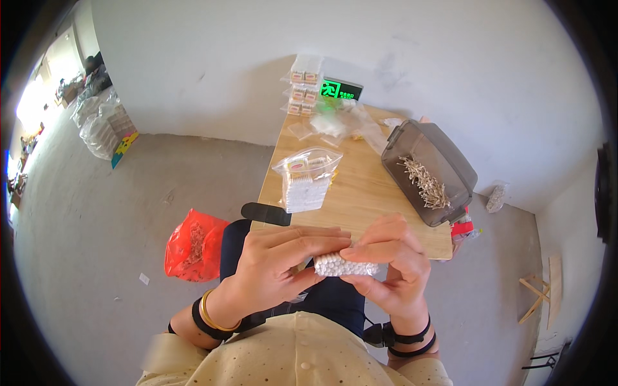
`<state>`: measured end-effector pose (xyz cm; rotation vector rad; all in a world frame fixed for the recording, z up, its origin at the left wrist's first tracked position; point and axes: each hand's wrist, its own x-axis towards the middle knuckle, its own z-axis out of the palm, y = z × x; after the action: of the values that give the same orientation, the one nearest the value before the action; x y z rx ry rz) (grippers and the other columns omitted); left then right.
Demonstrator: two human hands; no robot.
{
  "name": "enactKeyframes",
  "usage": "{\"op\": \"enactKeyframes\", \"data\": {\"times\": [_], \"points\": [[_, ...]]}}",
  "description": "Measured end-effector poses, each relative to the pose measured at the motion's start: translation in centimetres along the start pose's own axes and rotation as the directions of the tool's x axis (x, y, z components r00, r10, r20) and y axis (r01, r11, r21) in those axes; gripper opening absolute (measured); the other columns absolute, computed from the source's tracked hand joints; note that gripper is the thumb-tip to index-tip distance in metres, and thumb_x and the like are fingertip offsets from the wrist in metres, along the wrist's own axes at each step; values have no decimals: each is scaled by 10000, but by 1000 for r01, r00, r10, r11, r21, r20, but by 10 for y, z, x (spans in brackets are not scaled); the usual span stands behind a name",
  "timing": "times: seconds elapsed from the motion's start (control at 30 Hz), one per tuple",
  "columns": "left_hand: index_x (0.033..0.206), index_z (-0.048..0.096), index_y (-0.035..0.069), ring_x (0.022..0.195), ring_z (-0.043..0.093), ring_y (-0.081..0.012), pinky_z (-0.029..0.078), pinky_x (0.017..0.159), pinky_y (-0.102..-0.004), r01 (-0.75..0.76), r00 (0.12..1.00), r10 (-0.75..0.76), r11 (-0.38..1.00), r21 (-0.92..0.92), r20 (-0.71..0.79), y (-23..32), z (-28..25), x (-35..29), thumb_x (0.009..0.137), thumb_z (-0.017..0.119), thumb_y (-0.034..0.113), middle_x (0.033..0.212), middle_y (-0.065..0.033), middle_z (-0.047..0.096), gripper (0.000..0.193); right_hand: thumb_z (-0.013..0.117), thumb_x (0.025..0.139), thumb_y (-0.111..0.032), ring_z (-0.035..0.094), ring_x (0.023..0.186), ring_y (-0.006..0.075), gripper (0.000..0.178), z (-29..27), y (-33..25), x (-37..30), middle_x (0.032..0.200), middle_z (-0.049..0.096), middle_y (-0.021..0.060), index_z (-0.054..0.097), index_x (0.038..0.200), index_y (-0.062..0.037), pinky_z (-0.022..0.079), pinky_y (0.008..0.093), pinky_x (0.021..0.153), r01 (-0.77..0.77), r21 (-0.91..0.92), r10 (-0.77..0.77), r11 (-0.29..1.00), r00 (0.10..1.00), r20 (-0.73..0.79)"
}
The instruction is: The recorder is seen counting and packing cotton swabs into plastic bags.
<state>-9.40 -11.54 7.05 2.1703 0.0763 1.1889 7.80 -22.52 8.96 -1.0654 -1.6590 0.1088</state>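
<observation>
I have the left hand [273,260] and right hand [394,264] both grasping the swab bundle [346,265], fingertips at its two ends, near the table's [364,193] close edge. Beyond them a bag [305,186] of packs stands in my way ahead; to my right sits a grey bin [454,154] with loose sticks [425,183]. A packet stack [303,87] rises at the back, beside a green sign [340,89]. A red bag [176,251] lies on the floor, left.

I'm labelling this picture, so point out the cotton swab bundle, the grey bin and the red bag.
Cotton swab bundle [346,266], head view: on its white tips.
Grey bin [452,157], head view: on its bare wall.
Red bag [215,234], head view: on its bare plastic.
</observation>
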Motion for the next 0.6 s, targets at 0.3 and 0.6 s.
{"op": "enactKeyframes", "data": {"times": [0.3, 0.6], "points": [[937, 715, 28, 796, 746, -239, 565, 623, -262, -75, 997, 77, 994, 81, -24, -5, 2, -4, 739, 846, 169, 1003, -116, 753, 277, 833, 704, -96, 563, 882, 187, 334, 2, 0, 0, 955, 623, 14, 774, 1032, -115, 444, 307, 752, -3, -43, 5, 999, 999, 51], [994, 731, 44, 788, 734, -232, 563, 631, -278, -6, 1000, 6, 1000, -6, -14, -3, 0, -8, 700, 786, 35, 1034, -97, 746, 298, 846, 715, -137, 549, 932, 201, 384, 0, -7, 2, 1005, 609, 45, 758, 1088, -104, 444, 314, 812, -172, 68, 164, 983, 980, 111]]}}
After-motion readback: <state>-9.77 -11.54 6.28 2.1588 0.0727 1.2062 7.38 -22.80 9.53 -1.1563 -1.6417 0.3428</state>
